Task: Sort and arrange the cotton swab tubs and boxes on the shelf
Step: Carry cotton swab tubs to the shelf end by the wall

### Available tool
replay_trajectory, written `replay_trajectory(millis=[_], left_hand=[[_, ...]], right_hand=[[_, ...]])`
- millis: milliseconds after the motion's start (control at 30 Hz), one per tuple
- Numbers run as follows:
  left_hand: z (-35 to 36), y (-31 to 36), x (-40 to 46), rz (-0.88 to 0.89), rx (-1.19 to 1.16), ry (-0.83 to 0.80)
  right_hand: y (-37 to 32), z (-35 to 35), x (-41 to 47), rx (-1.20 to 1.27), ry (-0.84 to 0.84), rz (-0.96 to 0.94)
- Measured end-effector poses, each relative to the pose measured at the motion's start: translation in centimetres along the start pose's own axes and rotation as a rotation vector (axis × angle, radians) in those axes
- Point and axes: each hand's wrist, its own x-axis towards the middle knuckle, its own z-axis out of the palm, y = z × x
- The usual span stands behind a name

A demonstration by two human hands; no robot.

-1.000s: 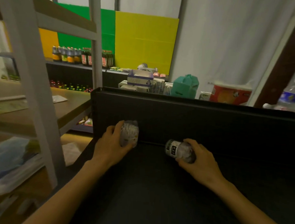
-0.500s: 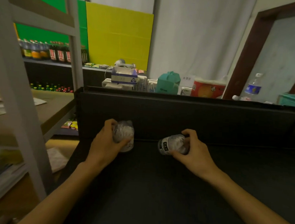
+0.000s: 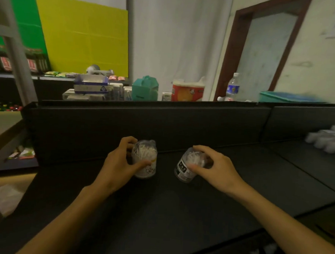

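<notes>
Two clear cotton swab tubs sit on the black shelf near its back wall. My left hand grips the left tub, which stands upright and shows white swabs and a yellow-edged label. My right hand grips the right tub from above; this one has a black label and leans to the right. More white tubs, blurred, are grouped on the adjoining shelf section at the far right.
The shelf's black back wall rises behind the tubs. Beyond it stand stacked boxes, a teal carton, a red tub and a water bottle. A white rack post stands at left.
The view has swung right, bringing the door and the far-right tubs into sight. The right tub has tipped from lying on its side towards upright. The left tub stays upright in my left hand.
</notes>
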Motion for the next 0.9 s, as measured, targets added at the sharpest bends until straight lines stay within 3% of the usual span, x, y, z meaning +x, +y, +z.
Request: replay_trajectory(millis=[567,900], left_hand=[[21.9,15.8,-0.6,0.138,0.015,-0.033],[36.0,24.0,0.9,0.217,-0.027,-0.115]], right_hand=[[15.9,-21.2,-7.4,0.049,0.079,-0.031],[25.7,-34.1,-12.7,-0.003,0.186,0.076]])
